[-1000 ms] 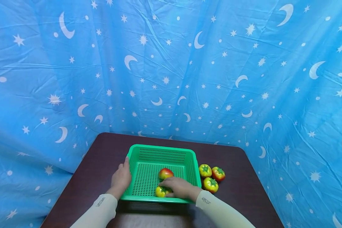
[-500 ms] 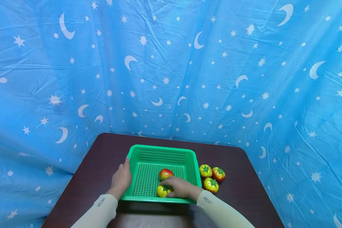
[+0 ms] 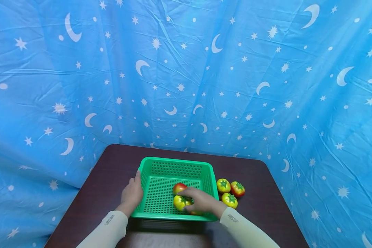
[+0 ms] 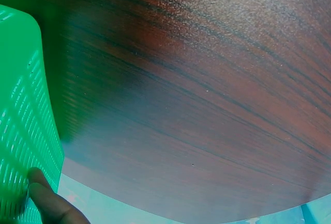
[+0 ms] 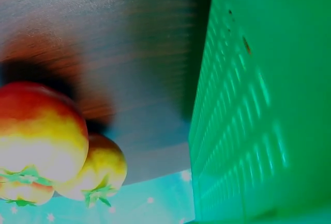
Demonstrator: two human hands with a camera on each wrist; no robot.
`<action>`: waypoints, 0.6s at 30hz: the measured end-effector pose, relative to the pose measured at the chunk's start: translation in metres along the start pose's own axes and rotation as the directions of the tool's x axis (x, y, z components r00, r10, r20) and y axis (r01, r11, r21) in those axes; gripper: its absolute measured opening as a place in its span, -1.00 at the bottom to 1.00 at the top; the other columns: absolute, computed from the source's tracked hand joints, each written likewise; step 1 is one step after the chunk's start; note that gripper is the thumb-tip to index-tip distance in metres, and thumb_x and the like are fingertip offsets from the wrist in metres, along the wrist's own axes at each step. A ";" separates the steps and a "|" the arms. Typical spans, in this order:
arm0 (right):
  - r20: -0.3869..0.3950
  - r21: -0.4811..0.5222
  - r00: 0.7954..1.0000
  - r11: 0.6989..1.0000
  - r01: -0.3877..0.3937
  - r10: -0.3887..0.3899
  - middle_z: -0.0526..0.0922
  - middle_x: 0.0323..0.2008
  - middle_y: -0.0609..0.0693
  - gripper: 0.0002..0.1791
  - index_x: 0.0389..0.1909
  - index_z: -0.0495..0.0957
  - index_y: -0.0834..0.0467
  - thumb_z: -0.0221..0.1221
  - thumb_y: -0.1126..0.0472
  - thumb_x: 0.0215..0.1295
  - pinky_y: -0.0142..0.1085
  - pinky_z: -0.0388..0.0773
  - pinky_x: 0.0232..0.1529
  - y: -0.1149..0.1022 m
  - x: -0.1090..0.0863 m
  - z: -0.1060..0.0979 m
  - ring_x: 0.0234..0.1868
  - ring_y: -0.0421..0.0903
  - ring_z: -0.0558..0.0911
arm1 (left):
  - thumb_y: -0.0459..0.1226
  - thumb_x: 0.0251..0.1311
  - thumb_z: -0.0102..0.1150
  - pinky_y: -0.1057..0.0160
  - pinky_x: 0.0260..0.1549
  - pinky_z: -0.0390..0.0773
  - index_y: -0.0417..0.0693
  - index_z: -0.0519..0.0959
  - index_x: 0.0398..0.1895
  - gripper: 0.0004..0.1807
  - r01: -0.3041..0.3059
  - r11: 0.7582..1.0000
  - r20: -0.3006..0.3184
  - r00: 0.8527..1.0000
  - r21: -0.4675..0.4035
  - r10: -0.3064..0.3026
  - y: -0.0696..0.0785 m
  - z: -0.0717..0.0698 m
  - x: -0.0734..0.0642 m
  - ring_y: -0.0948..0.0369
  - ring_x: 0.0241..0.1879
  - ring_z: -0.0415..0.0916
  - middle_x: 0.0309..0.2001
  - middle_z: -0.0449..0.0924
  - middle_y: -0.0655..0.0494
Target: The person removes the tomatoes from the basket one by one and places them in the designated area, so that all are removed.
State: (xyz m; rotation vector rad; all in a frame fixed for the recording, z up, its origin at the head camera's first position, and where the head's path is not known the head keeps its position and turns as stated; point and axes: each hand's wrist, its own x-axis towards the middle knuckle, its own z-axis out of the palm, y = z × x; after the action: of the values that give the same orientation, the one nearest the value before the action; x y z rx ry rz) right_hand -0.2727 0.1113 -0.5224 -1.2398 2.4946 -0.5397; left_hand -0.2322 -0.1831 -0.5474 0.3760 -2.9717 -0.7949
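Observation:
In the head view, a green plastic basket (image 3: 176, 161) stands on the table. My left hand (image 3: 132, 194) holds its left side, with fingers (image 4: 49, 203) against the outer wall in the left wrist view. Inside the basket, my right hand (image 3: 201, 201) grips a yellow tomato (image 3: 181, 203) with a green leafy top. Behind that tomato sits a red-orange fruit (image 3: 179, 187), partly covered by the hand. Another yellowish fruit (image 3: 196, 213) shows a sliver below the right hand; most of it is hidden. The right hand's fingers are out of the right wrist view.
Right of the basket, on the dark wooden table (image 3: 254, 220), lie a yellow tomato (image 3: 223, 185), a red-yellow tomato (image 3: 237, 189) and a nearer yellow-red tomato (image 3: 229, 200). A blue curtain (image 3: 186, 86) with moons and stars hangs behind and beside the table.
My right hand has moved slightly right and farther away, with the gripped tomato along. A sliver of another fruit now shows beneath it. My left hand and the basket have stayed put.

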 end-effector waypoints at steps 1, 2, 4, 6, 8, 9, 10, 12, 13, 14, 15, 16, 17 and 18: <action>-0.012 0.003 1.000 1.000 -0.003 0.003 0.58 0.25 -0.14 -0.40 0.36 0.47 -0.01 0.31 0.04 0.30 -0.28 0.53 0.22 0.000 -0.001 -0.002 0.21 -0.20 0.52 | -0.40 0.46 -0.12 -0.11 -0.15 0.59 -0.25 -0.05 0.59 -0.31 0.000 1.000 0.001 1.000 0.000 0.000 0.000 0.000 0.000 0.02 -0.29 0.52 0.08 0.47 -0.35; -0.023 0.010 1.000 1.000 -0.012 0.012 0.58 0.25 -0.13 -0.40 0.36 0.47 -0.01 0.31 0.04 0.30 -0.28 0.53 0.22 -0.001 -0.002 -0.005 0.21 -0.19 0.52 | -0.40 0.46 -0.12 -0.11 -0.15 0.59 -0.24 -0.05 0.59 -0.31 0.001 1.000 0.002 1.000 0.001 -0.001 0.000 0.000 0.000 0.02 -0.30 0.52 0.08 0.47 -0.35; -0.043 0.021 0.999 0.999 -0.033 0.034 0.58 0.24 -0.11 -0.39 0.36 0.46 -0.01 0.32 0.03 0.29 -0.27 0.54 0.22 -0.002 -0.004 -0.010 0.21 -0.17 0.52 | -0.41 0.44 -0.11 -0.10 -0.17 0.59 -0.25 -0.05 0.59 -0.30 0.000 1.000 0.005 1.000 0.000 0.000 -0.001 0.000 0.000 0.03 -0.31 0.51 0.08 0.47 -0.34; -0.064 0.025 0.996 0.998 -0.058 0.059 0.57 0.25 -0.10 -0.38 0.37 0.46 -0.03 0.32 -0.01 0.30 -0.23 0.54 0.24 -0.003 -0.008 -0.015 0.25 -0.13 0.51 | -0.42 0.44 -0.10 -0.10 -0.18 0.58 -0.25 -0.06 0.59 -0.29 -0.001 1.000 0.007 1.000 -0.004 0.001 0.000 0.000 0.000 0.03 -0.32 0.50 0.07 0.47 -0.34; -0.082 0.036 0.993 0.996 -0.085 0.088 0.55 0.28 -0.10 -0.37 0.39 0.44 -0.04 0.30 -0.04 0.31 -0.18 0.52 0.28 -0.002 -0.011 -0.020 0.30 -0.10 0.49 | -0.42 0.43 -0.09 -0.09 -0.19 0.58 -0.25 -0.06 0.59 -0.28 0.000 1.000 0.009 1.000 -0.004 0.000 0.000 0.000 -0.001 0.04 -0.33 0.50 0.06 0.48 -0.34; -0.090 0.038 0.991 0.995 -0.094 0.097 0.54 0.29 -0.09 -0.37 0.40 0.43 -0.04 0.29 -0.05 0.32 -0.15 0.51 0.30 -0.001 -0.013 -0.023 0.32 -0.09 0.48 | -0.42 0.42 -0.09 -0.09 -0.20 0.58 -0.25 -0.06 0.59 -0.28 -0.001 1.000 0.009 1.000 -0.004 0.001 0.000 0.000 -0.001 0.03 -0.33 0.50 0.06 0.48 -0.34; -0.097 0.047 0.990 0.994 -0.098 0.102 0.52 0.31 -0.08 -0.36 0.40 0.42 -0.04 0.28 -0.05 0.33 -0.12 0.50 0.30 0.000 -0.015 -0.025 0.34 -0.07 0.47 | -0.42 0.42 -0.08 -0.10 -0.19 0.59 -0.26 -0.06 0.59 -0.28 -0.001 1.000 0.007 1.000 -0.003 0.001 0.000 -0.001 -0.001 0.03 -0.33 0.50 0.05 0.48 -0.34; -0.112 0.060 0.988 0.993 -0.101 0.107 0.50 0.33 -0.07 -0.36 0.41 0.41 -0.05 0.27 -0.06 0.34 -0.11 0.52 0.29 0.003 -0.018 -0.028 0.35 -0.04 0.45 | -0.43 0.41 -0.08 -0.10 -0.20 0.58 -0.26 -0.06 0.59 -0.27 0.000 1.000 0.006 1.000 -0.001 0.000 0.000 -0.001 -0.001 0.02 -0.32 0.51 0.05 0.48 -0.35; -0.120 0.068 0.987 0.992 -0.102 0.109 0.49 0.33 -0.06 -0.36 0.41 0.41 -0.04 0.27 -0.06 0.34 -0.11 0.53 0.27 0.005 -0.020 -0.029 0.35 -0.04 0.46 | -0.43 0.41 -0.08 -0.10 -0.20 0.58 -0.26 -0.06 0.59 -0.27 0.002 1.000 0.007 1.000 -0.001 -0.002 0.000 -0.001 0.000 0.02 -0.32 0.51 0.05 0.48 -0.35; -0.127 0.074 0.985 0.992 -0.104 0.113 0.49 0.34 -0.05 -0.36 0.41 0.41 -0.04 0.27 -0.06 0.34 -0.12 0.55 0.25 0.006 -0.021 -0.030 0.33 -0.04 0.46 | -0.43 0.42 -0.09 -0.11 -0.19 0.58 -0.26 -0.06 0.59 -0.28 0.002 1.000 0.008 1.000 0.000 -0.002 0.000 -0.001 0.000 0.01 -0.31 0.52 0.05 0.48 -0.35; -0.133 0.081 0.984 0.991 -0.106 0.116 0.48 0.34 -0.04 -0.35 0.42 0.40 -0.03 0.27 -0.06 0.34 -0.12 0.56 0.23 0.007 -0.023 -0.031 0.33 -0.04 0.46 | -0.42 0.43 -0.10 -0.11 -0.19 0.58 -0.26 -0.07 0.59 -0.28 0.003 1.000 0.010 1.000 0.000 -0.003 0.000 -0.002 0.000 0.01 -0.30 0.52 0.06 0.48 -0.35; -0.145 0.082 0.983 0.991 -0.104 0.115 0.48 0.34 -0.04 -0.35 0.42 0.40 -0.01 0.27 -0.06 0.34 -0.13 0.57 0.21 0.009 -0.025 -0.032 0.31 -0.03 0.47 | -0.42 0.43 -0.10 -0.11 -0.18 0.58 -0.25 -0.07 0.59 -0.28 0.004 1.000 0.010 1.000 -0.001 -0.004 0.000 -0.002 0.000 0.01 -0.29 0.52 0.06 0.48 -0.35; -0.154 0.085 0.981 0.990 -0.108 0.120 0.48 0.34 -0.03 -0.35 0.42 0.40 -0.01 0.27 -0.06 0.34 -0.13 0.57 0.20 0.010 -0.026 -0.033 0.30 -0.04 0.47 | -0.42 0.44 -0.11 -0.11 -0.19 0.57 -0.25 -0.07 0.59 -0.29 0.004 1.000 0.012 1.000 0.000 -0.004 0.000 -0.002 0.000 0.01 -0.29 0.52 0.06 0.48 -0.35; -0.165 0.089 0.979 0.990 -0.109 0.123 0.48 0.33 -0.03 -0.34 0.41 0.41 0.01 0.28 -0.05 0.33 -0.12 0.57 0.21 0.011 -0.028 -0.034 0.30 -0.04 0.47 | -0.42 0.45 -0.12 -0.10 -0.19 0.57 -0.25 -0.07 0.59 -0.30 0.004 1.000 0.013 1.000 0.000 -0.004 0.000 -0.002 0.000 0.00 -0.29 0.52 0.07 0.48 -0.35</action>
State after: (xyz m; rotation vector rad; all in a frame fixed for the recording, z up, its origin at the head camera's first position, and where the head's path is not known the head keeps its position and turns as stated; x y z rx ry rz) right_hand -0.2784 0.1465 -0.4941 -1.0510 2.6373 -0.7354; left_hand -0.2321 -0.1837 -0.5455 0.3780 -2.9835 -0.8008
